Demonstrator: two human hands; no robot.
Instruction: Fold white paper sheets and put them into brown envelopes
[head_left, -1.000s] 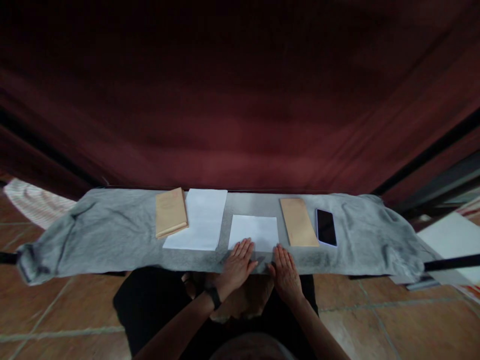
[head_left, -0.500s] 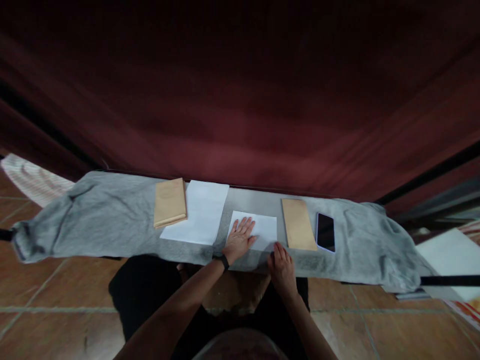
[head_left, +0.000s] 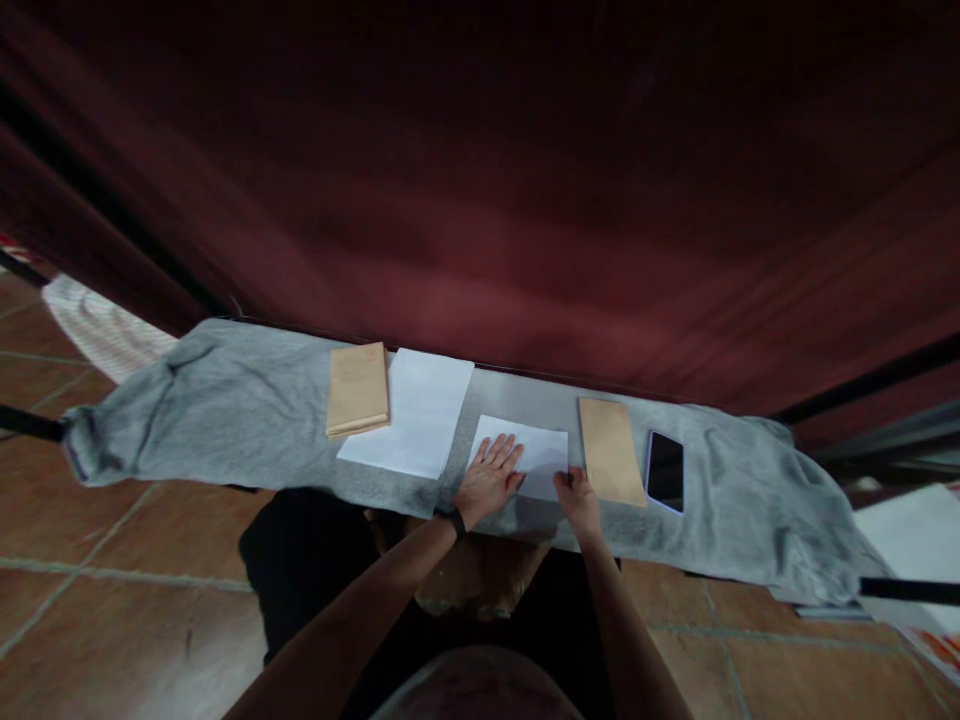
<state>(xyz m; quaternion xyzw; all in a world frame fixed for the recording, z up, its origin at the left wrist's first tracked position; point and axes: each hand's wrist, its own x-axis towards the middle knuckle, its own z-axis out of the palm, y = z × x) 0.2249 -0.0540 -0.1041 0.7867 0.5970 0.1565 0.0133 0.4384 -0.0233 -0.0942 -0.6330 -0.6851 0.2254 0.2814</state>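
Note:
My left hand (head_left: 489, 482), with a dark band on its wrist, lies flat with fingers spread on the left part of a small white sheet of paper (head_left: 541, 452). The sheet looks folded, though its layers are hard to make out. At its lower right edge my right hand (head_left: 578, 498) has its fingers curled in, the thumb side on the paper's edge. To the right of that hand is a flat brown envelope (head_left: 611, 450).
A grey cloth (head_left: 247, 400) covers the narrow table. On the left, a stack of brown envelopes (head_left: 358, 388) overlaps larger white paper sheets (head_left: 420, 412). A phone (head_left: 665, 470) lies right of the single envelope. Behind the table hangs a dark red curtain (head_left: 480, 250).
My right hand has moved up along the paper's right edge, and its fingers have curled in. My left hand remains flat on the sheet. The whole view has shifted and tilted slightly.

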